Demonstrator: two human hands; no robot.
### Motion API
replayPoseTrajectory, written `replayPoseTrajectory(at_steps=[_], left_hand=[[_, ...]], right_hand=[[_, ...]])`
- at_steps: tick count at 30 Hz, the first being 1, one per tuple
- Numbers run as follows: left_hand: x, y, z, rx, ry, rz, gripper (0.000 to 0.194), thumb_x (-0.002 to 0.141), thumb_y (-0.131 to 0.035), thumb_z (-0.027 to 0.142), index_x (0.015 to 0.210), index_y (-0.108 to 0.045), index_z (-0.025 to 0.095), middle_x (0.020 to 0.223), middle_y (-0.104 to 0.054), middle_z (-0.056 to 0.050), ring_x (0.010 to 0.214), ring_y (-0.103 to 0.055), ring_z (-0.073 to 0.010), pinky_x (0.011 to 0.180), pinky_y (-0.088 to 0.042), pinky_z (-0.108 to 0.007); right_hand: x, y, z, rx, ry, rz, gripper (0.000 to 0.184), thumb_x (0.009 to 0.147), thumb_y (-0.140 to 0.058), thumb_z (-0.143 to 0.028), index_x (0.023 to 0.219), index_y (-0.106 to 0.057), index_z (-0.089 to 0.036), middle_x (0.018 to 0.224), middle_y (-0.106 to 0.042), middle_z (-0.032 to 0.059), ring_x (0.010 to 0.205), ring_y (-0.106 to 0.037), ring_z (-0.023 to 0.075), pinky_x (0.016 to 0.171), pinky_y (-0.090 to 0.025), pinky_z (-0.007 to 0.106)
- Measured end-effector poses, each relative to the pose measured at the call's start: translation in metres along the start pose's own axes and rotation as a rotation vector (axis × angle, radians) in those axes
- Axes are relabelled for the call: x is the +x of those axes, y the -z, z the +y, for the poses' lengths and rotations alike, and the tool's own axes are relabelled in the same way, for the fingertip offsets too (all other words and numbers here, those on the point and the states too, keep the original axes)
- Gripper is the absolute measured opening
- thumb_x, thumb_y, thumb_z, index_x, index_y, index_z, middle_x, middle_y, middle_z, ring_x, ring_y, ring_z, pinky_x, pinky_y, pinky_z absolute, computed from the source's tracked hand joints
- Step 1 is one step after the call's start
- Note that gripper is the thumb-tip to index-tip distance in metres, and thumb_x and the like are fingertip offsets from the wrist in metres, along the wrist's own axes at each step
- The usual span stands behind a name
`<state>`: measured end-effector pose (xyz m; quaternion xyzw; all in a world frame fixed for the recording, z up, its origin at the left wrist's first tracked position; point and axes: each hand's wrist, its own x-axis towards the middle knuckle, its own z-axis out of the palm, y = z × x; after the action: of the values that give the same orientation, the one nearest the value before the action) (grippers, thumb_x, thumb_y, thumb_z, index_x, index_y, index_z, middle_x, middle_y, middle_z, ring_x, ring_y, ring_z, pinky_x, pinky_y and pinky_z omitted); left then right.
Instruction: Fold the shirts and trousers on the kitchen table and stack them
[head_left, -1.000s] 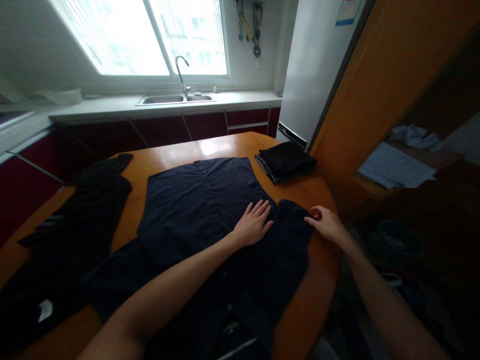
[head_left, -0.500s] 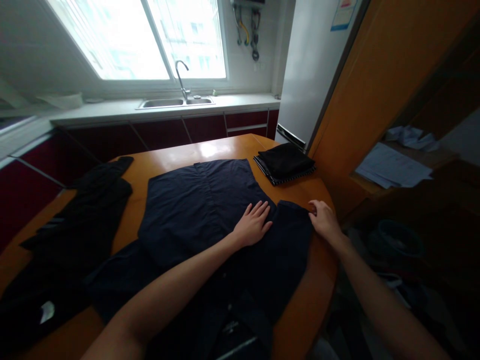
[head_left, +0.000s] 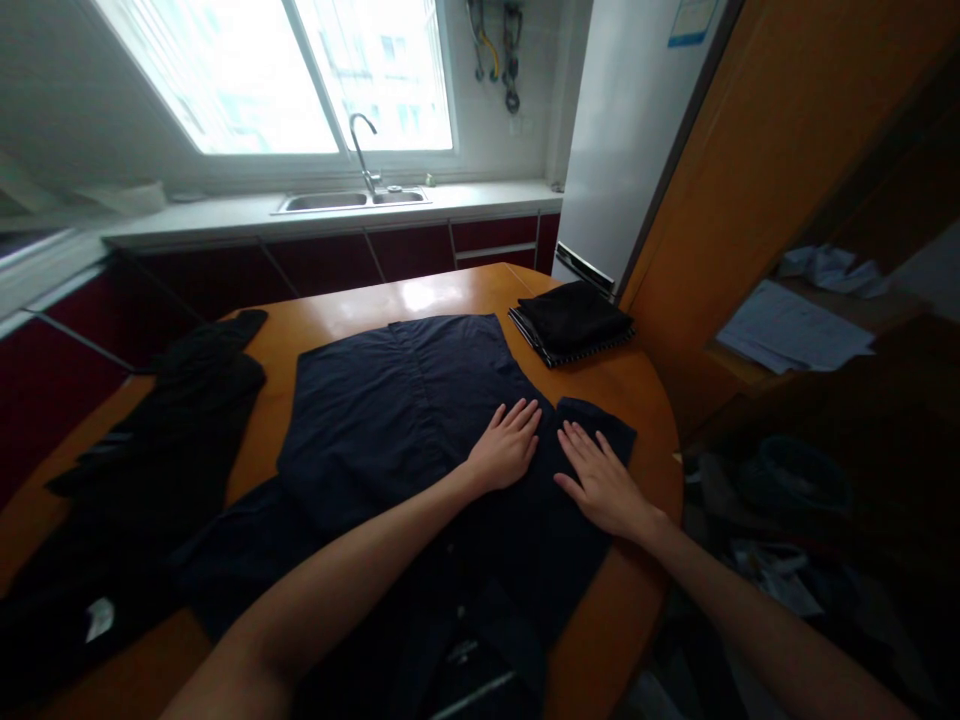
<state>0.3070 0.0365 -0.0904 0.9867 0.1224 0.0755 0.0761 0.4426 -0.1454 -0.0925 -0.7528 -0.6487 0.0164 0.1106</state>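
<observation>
Rests left hand (head_left: 502, 454) and right hand (head_left: 606, 492), with fingers (head_left: 606, 450) slightly spread, on navy shirt (head_left: 397, 395) mid-frame, over glossy orange worktop (head_left: 619, 385), beneath bright window (head_left: 247, 75) upper left.

The person's left hand (head_left: 504, 447) and right hand (head_left: 600, 488) are bare, each with slender, tapering fingers (head_left: 516, 414), a shorter thumb (head_left: 570, 488) and a narrow wrist (head_left: 472, 478). The left forearm (head_left: 375, 550) is bare too, smooth and widening from the wrist toward the elbow (head_left: 259, 650). The right forearm (head_left: 724, 592), likewise bare and smooth, falls into shadow toward its lower end. Nail detail is too small to make out.
</observation>
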Motion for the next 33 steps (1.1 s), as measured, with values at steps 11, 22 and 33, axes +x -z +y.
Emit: replayPoseTrajectory(at_steps=[11,22,33], left_hand=[[0.001,0.0,-0.001,-0.021,0.009,-0.007,0.056,0.106,-0.025,0.038,0.158,-0.032,0.018,0.166,-0.026,-0.007,0.155,-0.017,-0.024,0.125,-0.015,-0.05],[0.001,0.0,0.0,-0.011,0.015,-0.009,0.055,0.105,-0.027,0.036,0.157,-0.032,0.019,0.166,-0.027,-0.007,0.155,-0.016,-0.0235,0.125,-0.015,-0.048],[0.004,0.01,0.0,-0.142,0.047,-0.089,0.057,0.105,-0.034,0.041,0.157,-0.034,0.018,0.166,-0.025,-0.007,0.155,-0.015,-0.0248,0.126,-0.013,-0.051]], right_hand=[[-0.035,0.003,0.029,-0.117,-0.176,0.128,0.061,0.101,-0.035,-0.03,0.16,-0.027,-0.014,0.163,-0.031,0.0144,0.153,-0.023,0.0281,0.122,-0.023,0.055],[-0.049,0.008,-0.012,0.005,0.08,-0.026,0.07,0.103,-0.037,-0.048,0.163,-0.011,-0.022,0.166,-0.023,0.0082,0.154,-0.02,0.0261,0.124,-0.02,0.054],[-0.067,-0.003,0.038,-0.027,-0.264,0.179,0.062,0.105,-0.026,-0.042,0.159,-0.029,-0.012,0.161,-0.035,0.0158,0.151,-0.027,0.0289,0.12,-0.028,0.057]])
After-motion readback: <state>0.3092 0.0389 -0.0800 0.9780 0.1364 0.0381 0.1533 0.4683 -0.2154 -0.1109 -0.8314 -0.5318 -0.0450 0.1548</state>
